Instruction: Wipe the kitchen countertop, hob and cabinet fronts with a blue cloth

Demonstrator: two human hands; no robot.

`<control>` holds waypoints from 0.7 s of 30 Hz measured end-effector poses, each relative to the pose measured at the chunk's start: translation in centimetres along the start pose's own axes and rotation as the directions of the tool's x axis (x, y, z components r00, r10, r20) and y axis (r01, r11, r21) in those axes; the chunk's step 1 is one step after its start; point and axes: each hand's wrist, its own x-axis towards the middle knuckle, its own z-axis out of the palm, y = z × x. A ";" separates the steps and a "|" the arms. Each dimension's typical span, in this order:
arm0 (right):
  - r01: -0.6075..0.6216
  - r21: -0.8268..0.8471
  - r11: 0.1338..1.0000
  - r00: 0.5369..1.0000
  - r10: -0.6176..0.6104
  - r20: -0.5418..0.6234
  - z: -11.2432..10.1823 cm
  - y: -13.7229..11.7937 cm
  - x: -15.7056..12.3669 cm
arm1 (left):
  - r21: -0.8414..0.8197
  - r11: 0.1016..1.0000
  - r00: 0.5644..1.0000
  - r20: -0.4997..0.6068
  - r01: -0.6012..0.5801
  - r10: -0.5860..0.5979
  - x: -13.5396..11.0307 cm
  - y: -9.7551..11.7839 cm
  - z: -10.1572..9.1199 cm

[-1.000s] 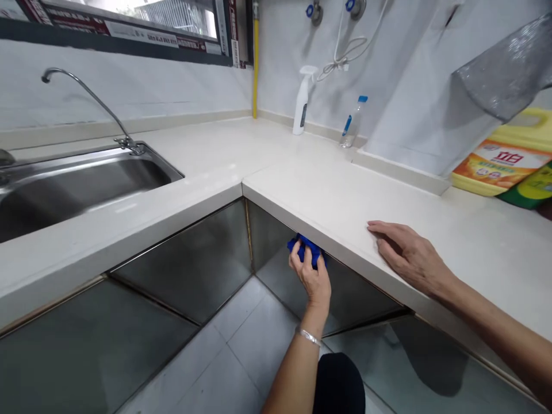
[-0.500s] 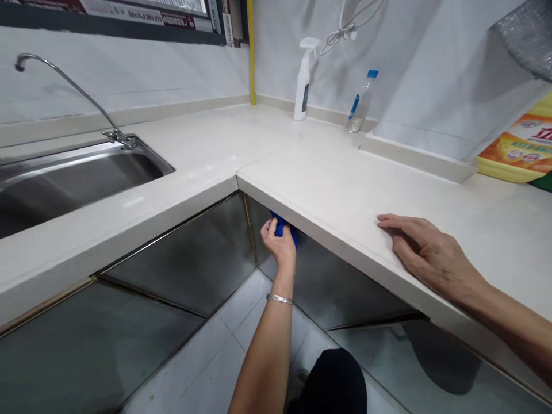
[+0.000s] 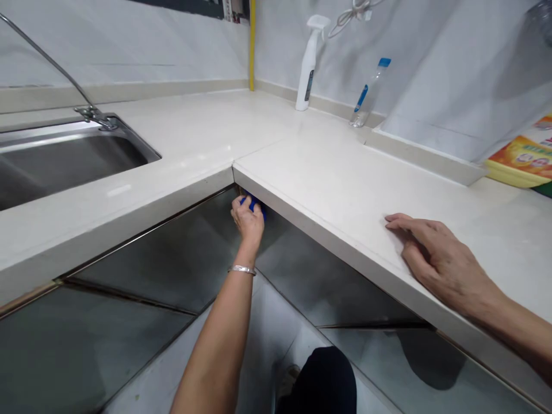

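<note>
My left hand (image 3: 248, 219), with a silver bracelet on the wrist, is closed on a blue cloth (image 3: 260, 209). It presses the cloth under the counter's edge, close to the inner corner where the dark cabinet fronts (image 3: 297, 259) meet. Part of the cloth is hidden behind the fingers and the counter lip. My right hand (image 3: 444, 259) rests on the white countertop (image 3: 310, 172) near its front edge. Its fingers are loosely bent, the thumb apart from them, and nothing is held.
A steel sink (image 3: 73, 164) with a tap (image 3: 97, 117) is on the left. Along the back wall stand a white spray bottle (image 3: 307, 69) and a clear plastic bottle (image 3: 368, 98) with a blue cap. A yellow-and-orange container (image 3: 524, 155) stands at the right.
My left hand has slid the cloth leftward along the underside of the counter edge to the inner corner. My right hand stays on the countertop. The view has shifted slightly.
</note>
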 end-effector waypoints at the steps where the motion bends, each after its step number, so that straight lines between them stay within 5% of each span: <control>1: 0.001 0.000 1.000 1.000 -0.001 0.002 0.0 0.0 0.0 | 0.001 1.000 1.000 0.006 -0.005 0.005 0.2 -0.1 0.0; 8: 0.018 0.038 0.999 0.999 -0.017 -0.033 0.4 -0.1 0.3 | 0.026 0.999 1.000 -0.005 -0.026 0.026 -1.5 0.6 0.7; 21: -0.022 0.053 0.998 1.000 0.023 -0.015 0.6 -0.3 0.8 | 0.054 0.960 0.921 0.301 -0.276 0.248 -14.9 3.8 -0.5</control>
